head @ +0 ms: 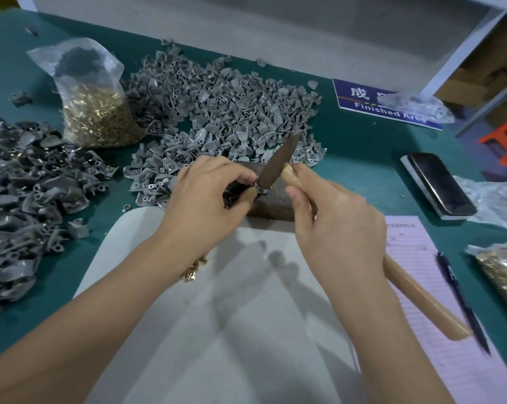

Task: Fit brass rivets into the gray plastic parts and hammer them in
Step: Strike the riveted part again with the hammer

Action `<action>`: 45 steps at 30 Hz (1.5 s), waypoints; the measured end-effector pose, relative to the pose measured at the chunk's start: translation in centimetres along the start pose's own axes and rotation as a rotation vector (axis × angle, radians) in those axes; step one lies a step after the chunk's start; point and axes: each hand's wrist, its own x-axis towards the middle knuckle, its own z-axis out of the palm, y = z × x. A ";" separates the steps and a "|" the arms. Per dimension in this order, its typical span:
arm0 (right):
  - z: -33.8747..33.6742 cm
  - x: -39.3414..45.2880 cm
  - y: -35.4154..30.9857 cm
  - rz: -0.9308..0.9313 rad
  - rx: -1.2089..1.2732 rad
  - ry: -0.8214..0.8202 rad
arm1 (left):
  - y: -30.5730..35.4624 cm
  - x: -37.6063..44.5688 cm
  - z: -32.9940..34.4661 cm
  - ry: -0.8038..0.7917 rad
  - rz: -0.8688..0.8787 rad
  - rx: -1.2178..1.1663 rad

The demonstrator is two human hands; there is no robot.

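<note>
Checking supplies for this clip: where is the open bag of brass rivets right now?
In the head view the bag of brass rivets stands upper left on the green table, between the dark parts pile and the gray parts pile.

The green bench [360, 147] carries heaps of gray plastic parts [217, 106], a rivet bag [97, 112], a phone [441, 185] and a pink form [438, 301]

Single head-worn view looks forward and down, close over the table [363, 147].
</note>
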 end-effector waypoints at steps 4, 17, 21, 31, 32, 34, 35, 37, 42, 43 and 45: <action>-0.1 0.1 0.3 -0.012 0.010 -0.019 | 0.0 0.1 0.3 0.009 -0.027 -0.048; -0.3 0.0 1.1 0.042 -0.049 0.026 | -0.1 0.2 0.1 0.008 -0.033 -0.003; -0.6 0.0 1.3 0.090 0.033 0.145 | -0.1 0.3 0.1 0.025 -0.031 0.017; -0.8 0.0 1.2 0.030 -0.055 0.002 | -0.4 0.3 0.1 0.040 -0.043 -0.017; -1.0 0.0 1.6 0.034 -0.070 0.031 | -0.3 0.2 0.1 0.038 -0.045 -0.020; -1.4 0.0 1.8 0.076 -0.031 0.136 | -0.3 0.3 0.0 0.031 -0.043 -0.020; -1.4 0.0 1.7 0.106 0.006 0.188 | -0.3 0.3 0.0 0.029 -0.042 -0.016; -1.0 0.2 1.5 0.139 0.080 0.263 | -0.4 0.3 0.0 0.023 -0.041 -0.007; -0.2 0.0 1.3 -0.001 0.027 0.068 | -0.3 0.3 0.2 0.007 -0.016 0.013; -0.4 0.0 1.7 -0.010 -0.012 0.053 | -0.3 0.3 0.2 0.006 -0.021 0.011; -0.9 0.1 2.7 0.000 -0.055 0.112 | -0.3 0.3 0.2 0.002 -0.029 0.008</action>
